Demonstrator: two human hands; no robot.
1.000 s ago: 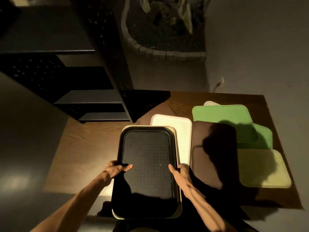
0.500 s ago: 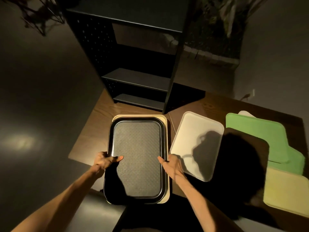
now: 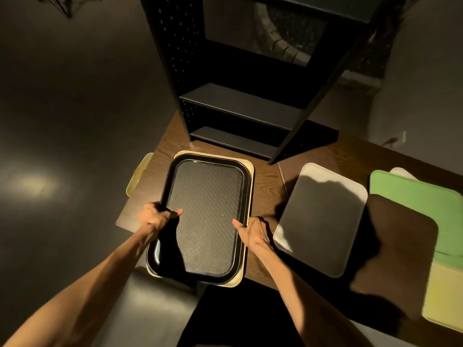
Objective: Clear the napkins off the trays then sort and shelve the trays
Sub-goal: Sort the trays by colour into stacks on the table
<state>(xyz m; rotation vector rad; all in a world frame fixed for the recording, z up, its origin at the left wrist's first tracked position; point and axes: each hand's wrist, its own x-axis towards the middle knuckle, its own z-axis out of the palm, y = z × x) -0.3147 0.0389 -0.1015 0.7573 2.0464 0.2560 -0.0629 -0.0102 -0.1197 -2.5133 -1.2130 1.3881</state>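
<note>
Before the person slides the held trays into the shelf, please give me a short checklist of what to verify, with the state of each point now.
1. Both hands grip the stack: left hand and right hand on the black tray: ok.
2. Black tray free of napkins: ok.
3. Cream tray underneath aligned: ok.
4. Shelf boards hold nothing visible: ok.
5. Stack level: cannot tell.
6. Opening wide enough: cannot tell.

black tray (image 3: 208, 216) stacked on cream tray (image 3: 246, 249) | white tray (image 3: 323, 221) flat beside
</note>
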